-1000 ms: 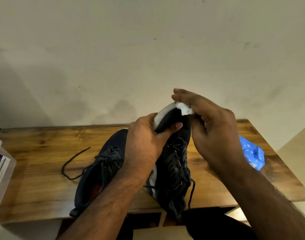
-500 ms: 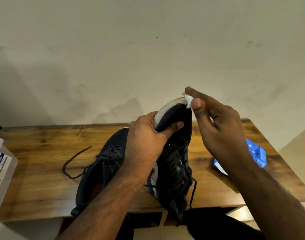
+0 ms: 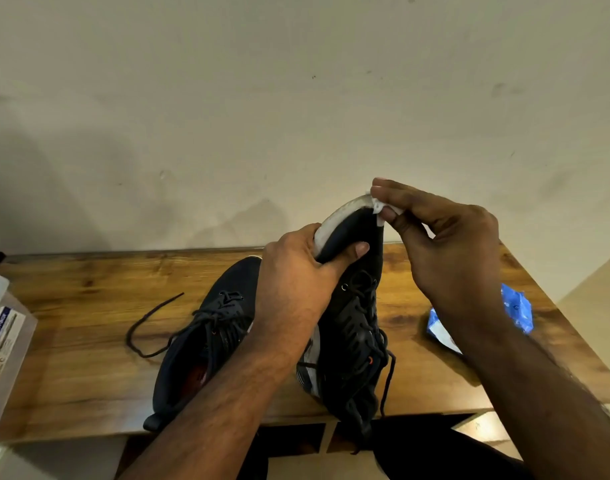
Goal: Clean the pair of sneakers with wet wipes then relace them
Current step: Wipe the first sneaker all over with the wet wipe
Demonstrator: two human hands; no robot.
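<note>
You're gripping the raised dark navy knit sneaker with the white rubber sole (image 3: 352,306) in your left hand (image 3: 296,275), fingers wrapped behind the sole and thumb curled over the toe fabric, holding it nearly upright: toe up toward the wall, heel down at the near edge of the brown wooden table (image 3: 89,341). Your right hand (image 3: 445,251) is pinching a small crumpled white wet wipe (image 3: 383,211) between thumb and curled fingers, pressing it on the very toe tip where sole meets upper. Key relation: the shoe's long axis is running up-and-away from you, the wipe is sitting at its top end, and the white sole edge is curving down-left from the wipe toward your left-hand fingers, so the remaining sole probably lies below and left of your right fingertips, and the wiping hand is the nearer one to it. The second dark navy sneaker (image 3: 206,341) is lying flat on the table just left of the held one, toe toward the wall, one dark lace (image 3: 147,327) trailing out left. A blue wipes packet (image 3: 518,310) is lying on the table to the right, behind your right forearm. Both shoes are looking laced for now.
</note>
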